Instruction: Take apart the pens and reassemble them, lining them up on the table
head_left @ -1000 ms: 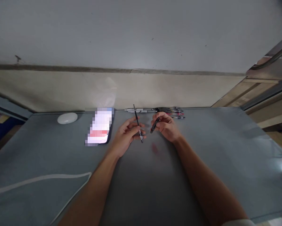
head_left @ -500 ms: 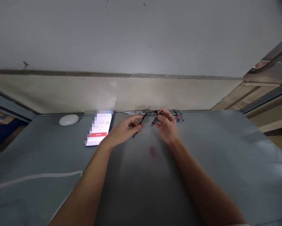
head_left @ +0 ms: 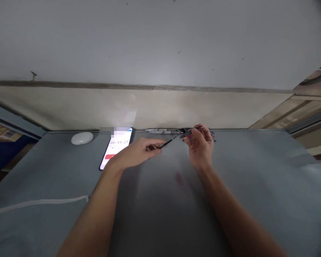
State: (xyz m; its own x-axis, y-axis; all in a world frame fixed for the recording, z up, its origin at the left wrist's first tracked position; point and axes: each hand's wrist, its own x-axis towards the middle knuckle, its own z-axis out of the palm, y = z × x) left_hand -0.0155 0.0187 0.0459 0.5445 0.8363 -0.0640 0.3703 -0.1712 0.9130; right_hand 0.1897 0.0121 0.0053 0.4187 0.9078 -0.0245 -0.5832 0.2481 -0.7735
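My left hand (head_left: 136, 152) pinches a slim black pen (head_left: 169, 141) between thumb and fingers. The pen slants up to the right, its far end close to the fingers of my right hand (head_left: 201, 150). That hand is closed on a short dark pen part (head_left: 186, 134); whether it is a cap or a barrel I cannot tell. The two pieces meet or nearly meet at their ends. Behind them, white pens (head_left: 161, 131) lie along the back edge of the table. Several darker pens, one with red on it, are partly hidden by my right hand.
Left of my hands lies a phone (head_left: 120, 142) showing a running timer. A white rounded case (head_left: 82, 138) rests farther left. A white cable (head_left: 42, 201) crosses the grey table (head_left: 155, 214) at the front left. A pale wall (head_left: 96, 107) rises behind the table.
The pen in my left hand has swung from steep to a flatter slant, its upper end now at my right hand. The view has shifted slightly.
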